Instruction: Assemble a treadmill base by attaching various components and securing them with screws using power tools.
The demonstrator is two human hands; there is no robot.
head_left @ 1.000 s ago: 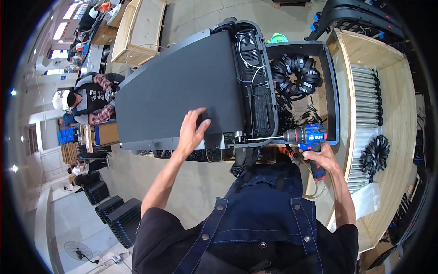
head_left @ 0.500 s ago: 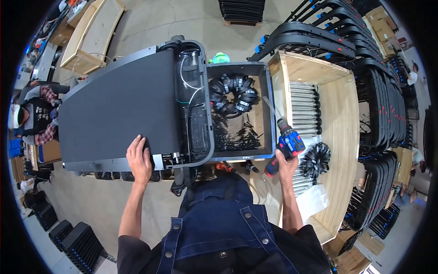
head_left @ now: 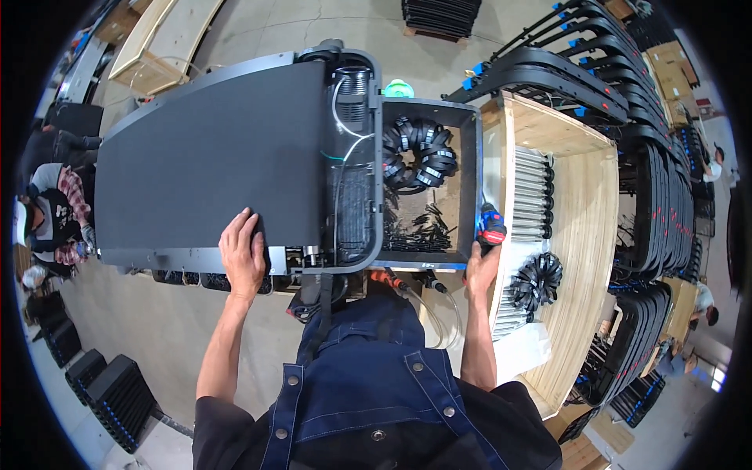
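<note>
Left hand [head_left: 244, 252]: laid flat, palm down, fingers [head_left: 252, 225] spread, on the near edge of the black belt [head_left: 211, 164] of the treadmill deck; grips nothing.
Right hand [head_left: 479, 266]: fingers closed round the handle of a red-and-blue cordless driver [head_left: 490, 227], held upright at the right wall of the open tray [head_left: 468, 180].
Driver position: at the near right corner of the tray, just beside the wooden crate [head_left: 583, 227]; whether its bit touches anything cannot be told.
Treadmill deck: lies across the view in front of the person, grey frame [head_left: 196, 258] round the belt; the motor bay [head_left: 354, 164] at its right end is uncovered, white and black wiring visible inside.
Tray contents: a ring of black parts with white labels [head_left: 419, 153] at the far end, loose small black pieces [head_left: 419, 227] nearer the person.
Crate contents: a row of grey metal rollers [head_left: 531, 192] along the left side, a second bundle of black parts [head_left: 536, 280] near the right hand.
Hoses: red-tipped air lines [head_left: 407, 286] hang below the tray's near edge, against the person's denim apron [head_left: 376, 376].
Surroundings: black curved frames [head_left: 658, 180] stacked to the right; another person [head_left: 51, 215] in a plaid shirt at the far left edge.
</note>
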